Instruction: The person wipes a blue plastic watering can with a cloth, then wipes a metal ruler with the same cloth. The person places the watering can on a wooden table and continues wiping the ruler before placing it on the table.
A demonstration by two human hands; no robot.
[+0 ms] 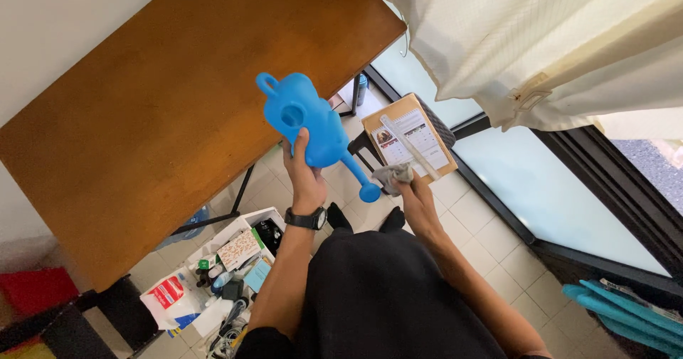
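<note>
Tiled floor (498, 224) runs below, pale and square-laid, with a brown wooden table (163, 117) filling the upper left and a cream curtain (541, 39) hanging at the upper right over dark-framed glass doors (562, 202); the person looks down past their own black clothing.

Left hand (306, 177), with a black wristwatch (307, 219) on the wrist, holds a blue plastic watering can (306, 120) up in the air between the table edge and the body; its grip is wrapped about the can's lower body, thumb laid up the near side, the long spout (356, 174) slanting down to the right and ending in a round rose, the looped handle at the top left. Right hand (413, 195) has its grip pressed together on a bunched grey cloth (393, 175), which sits just beside the spout's end, touching it or nearly so; I cannot tell which.

Judging from how they meet, the step in hand looks like wiping the can, with the spout end under the cloth now; the next stroke would call for a steady hold by the left hand and a turn of the can to bring an unwiped face round.

Beyond the hands a desk calendar (409, 135) rests on a dark stool; under the table stands an open box of small clutter (235, 266); turquoise slats (626, 309) show at the lower right.
</note>
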